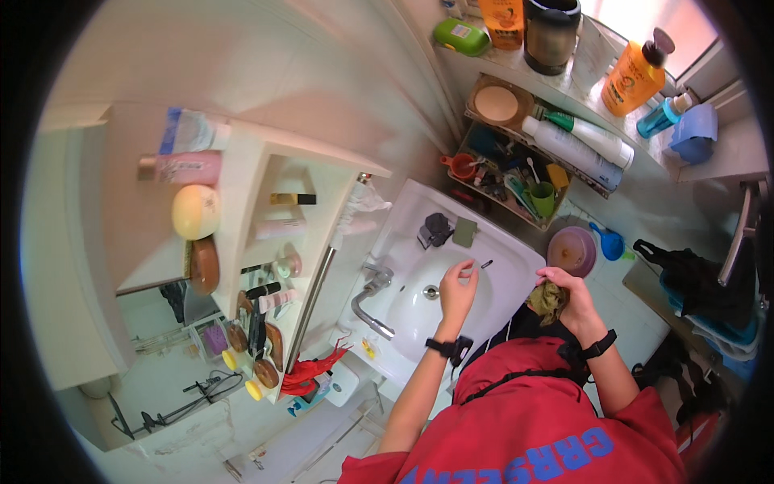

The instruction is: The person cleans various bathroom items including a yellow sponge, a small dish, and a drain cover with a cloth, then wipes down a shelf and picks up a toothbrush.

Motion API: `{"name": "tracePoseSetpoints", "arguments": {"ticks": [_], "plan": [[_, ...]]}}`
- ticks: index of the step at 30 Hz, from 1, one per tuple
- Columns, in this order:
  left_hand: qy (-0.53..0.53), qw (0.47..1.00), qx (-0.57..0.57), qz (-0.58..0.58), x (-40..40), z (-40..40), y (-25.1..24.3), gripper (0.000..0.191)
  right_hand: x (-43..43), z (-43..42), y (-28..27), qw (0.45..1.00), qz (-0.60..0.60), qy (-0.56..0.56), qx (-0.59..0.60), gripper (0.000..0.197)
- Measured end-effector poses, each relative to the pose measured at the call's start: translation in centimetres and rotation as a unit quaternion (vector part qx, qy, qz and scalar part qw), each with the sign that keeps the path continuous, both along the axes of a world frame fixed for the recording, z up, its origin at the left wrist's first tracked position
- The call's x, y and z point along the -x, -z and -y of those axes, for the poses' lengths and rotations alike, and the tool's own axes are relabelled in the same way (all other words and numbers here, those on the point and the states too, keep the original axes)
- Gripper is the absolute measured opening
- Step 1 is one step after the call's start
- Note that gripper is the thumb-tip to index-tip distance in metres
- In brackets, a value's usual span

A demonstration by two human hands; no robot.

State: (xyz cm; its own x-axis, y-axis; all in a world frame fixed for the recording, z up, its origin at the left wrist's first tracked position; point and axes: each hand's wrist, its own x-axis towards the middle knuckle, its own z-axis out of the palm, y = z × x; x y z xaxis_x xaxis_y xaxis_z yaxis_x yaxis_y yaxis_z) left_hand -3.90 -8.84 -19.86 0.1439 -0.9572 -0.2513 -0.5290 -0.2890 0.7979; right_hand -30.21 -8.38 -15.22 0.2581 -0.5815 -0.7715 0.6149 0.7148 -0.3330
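Observation:
Over the white sink basin (pixel 417 314), my left hand (pixel 459 290) hovers with thumb and fingers curved towards each other and nothing visible between them. My right hand (pixel 571 299), just beyond the sink's right edge, grips a crumpled olive-green cloth (pixel 547 301). A small dark object (pixel 487 264) lies on the basin's slope near my left fingertips. On the sink's back ledge rest a dark grey crumpled item (pixel 436 228) and a flat green piece (pixel 465 232). The chrome faucet (pixel 372 302) reaches over the basin's left side, near the metal drain (pixel 430 292).
A mirrored cabinet shelf (pixel 254 224) with toiletries stands left. Behind the sink is a cluttered rack (pixel 508 181); bottles line the ledge (pixel 589 78) above it. A pink basin (pixel 571 251) and blue scoop (pixel 611 243) are at right. Red netting (pixel 308 375) hangs below the cabinet.

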Motion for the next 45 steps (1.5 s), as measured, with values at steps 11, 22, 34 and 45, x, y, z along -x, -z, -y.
{"name": "tracePoseSetpoints", "arguments": {"ticks": [11,22,34,45], "plan": [[0.001,0.98,-0.048,0.195,3.5,-0.8,14.7,0.032,2.5,-0.7,0.1,0.999,-0.037,-0.006,0.023,0.033],[0.009,0.983,-0.033,0.179,3.3,-2.7,17.4,0.021,2.8,0.9,0.9,0.997,-0.058,0.044,-0.022,0.028],[-0.095,0.982,-0.102,-0.13,2.6,-1.1,11.8,0.016,-1.9,1.8,0.9,0.989,-0.141,0.027,-0.024,0.037],[-0.235,0.889,0.011,-0.393,0.8,-2.4,-10.3,0.031,-11.9,3.0,-6.6,0.954,-0.051,-0.147,0.258,0.036]]}}
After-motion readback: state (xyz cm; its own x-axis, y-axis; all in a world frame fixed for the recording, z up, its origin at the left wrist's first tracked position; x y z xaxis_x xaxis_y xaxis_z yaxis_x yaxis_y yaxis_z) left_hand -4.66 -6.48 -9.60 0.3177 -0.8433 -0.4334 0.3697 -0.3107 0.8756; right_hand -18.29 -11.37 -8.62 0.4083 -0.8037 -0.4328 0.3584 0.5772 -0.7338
